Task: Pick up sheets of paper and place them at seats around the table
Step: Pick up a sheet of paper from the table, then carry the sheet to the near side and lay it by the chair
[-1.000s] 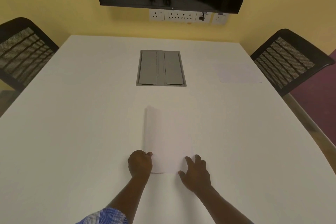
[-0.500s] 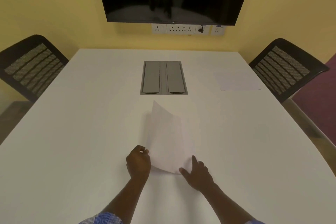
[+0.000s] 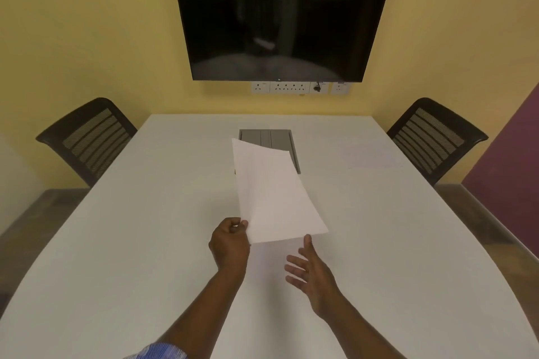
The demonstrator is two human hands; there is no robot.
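Note:
My left hand (image 3: 230, 245) pinches the near left corner of a white sheet of paper (image 3: 274, 192) and holds it lifted and tilted above the middle of the white table (image 3: 131, 242). My right hand (image 3: 309, 271) hovers open just below the sheet's near right corner, palm turned inward, holding nothing. A second white sheet (image 3: 370, 156) lies flat on the table in front of the right chair (image 3: 434, 137). The left chair (image 3: 87, 137) has no sheet in front of it.
A grey cable hatch (image 3: 280, 140) is set in the table's middle, partly hidden by the lifted sheet. A dark wall screen (image 3: 280, 14) hangs above a row of sockets (image 3: 300, 87). A purple panel (image 3: 510, 169) stands at the right.
The sheet lay flat under both hands, then its far edge rose, and now my left hand holds it fully off the table. My right hand has let go and opened. The view tilted up.

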